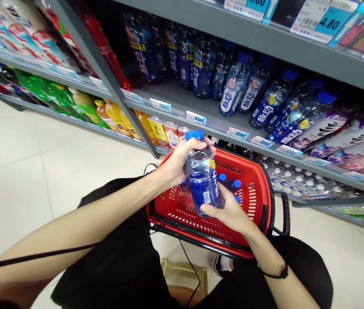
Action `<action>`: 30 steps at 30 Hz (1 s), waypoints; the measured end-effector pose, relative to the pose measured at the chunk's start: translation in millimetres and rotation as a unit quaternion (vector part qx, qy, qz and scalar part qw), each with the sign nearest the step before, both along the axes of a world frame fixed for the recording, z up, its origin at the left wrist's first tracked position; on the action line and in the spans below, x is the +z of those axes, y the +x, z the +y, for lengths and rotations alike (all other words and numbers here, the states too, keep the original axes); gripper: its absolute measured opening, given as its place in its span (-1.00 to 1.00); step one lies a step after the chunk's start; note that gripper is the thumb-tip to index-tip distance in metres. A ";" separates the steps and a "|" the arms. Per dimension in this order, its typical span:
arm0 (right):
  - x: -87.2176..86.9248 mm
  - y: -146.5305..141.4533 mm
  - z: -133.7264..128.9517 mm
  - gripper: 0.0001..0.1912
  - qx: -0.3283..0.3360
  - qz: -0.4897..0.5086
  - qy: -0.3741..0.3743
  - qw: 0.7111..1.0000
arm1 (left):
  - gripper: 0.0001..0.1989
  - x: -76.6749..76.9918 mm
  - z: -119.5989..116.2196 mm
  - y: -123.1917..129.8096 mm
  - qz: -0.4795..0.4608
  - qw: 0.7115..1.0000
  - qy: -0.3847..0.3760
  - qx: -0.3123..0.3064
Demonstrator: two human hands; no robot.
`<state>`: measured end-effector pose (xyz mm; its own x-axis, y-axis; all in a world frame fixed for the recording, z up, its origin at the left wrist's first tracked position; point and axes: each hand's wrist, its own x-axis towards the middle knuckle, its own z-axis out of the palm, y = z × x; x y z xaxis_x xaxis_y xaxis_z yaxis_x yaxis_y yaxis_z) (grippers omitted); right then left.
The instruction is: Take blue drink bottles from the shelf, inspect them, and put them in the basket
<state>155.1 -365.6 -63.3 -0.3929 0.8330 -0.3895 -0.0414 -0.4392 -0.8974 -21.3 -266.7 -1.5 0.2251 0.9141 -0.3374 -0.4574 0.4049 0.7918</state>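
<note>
A clear bottle with a blue label and blue cap (202, 178) is held above a red basket (255, 189), slightly tilted. My left hand (180, 161) wraps round its upper part, just under the cap. Lower down, my right hand (228, 207) grips the bottle near its base, thumb on the front. Inside the basket, partly hidden by the bottle and hands, lie several blue-capped bottles (236, 185).
Shelves (214, 109) of drinks run across the top and right, with similar blue bottles (232, 88) near the front edge. Boxed drinks (170, 134) stand below. The basket's black handle (286, 212) sticks out right. A stool (185, 279) is under me.
</note>
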 end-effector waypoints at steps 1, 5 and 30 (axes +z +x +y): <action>-0.9 -0.1 -0.2 -0.28 -0.023 0.030 -0.039 0.999 | -0.73 0.7 0.8 -0.6 -0.018 1.000 -0.022 0.004; -1.6 -8.1 -6.7 -0.33 -0.010 0.201 -0.163 0.966 | -0.78 6.1 4.2 -3.6 -0.049 0.997 -0.041 0.036; -5.5 -21.6 -22.9 -0.39 -0.089 0.065 -0.062 0.992 | -0.68 1.7 6.7 -10.3 0.020 0.999 -0.027 0.011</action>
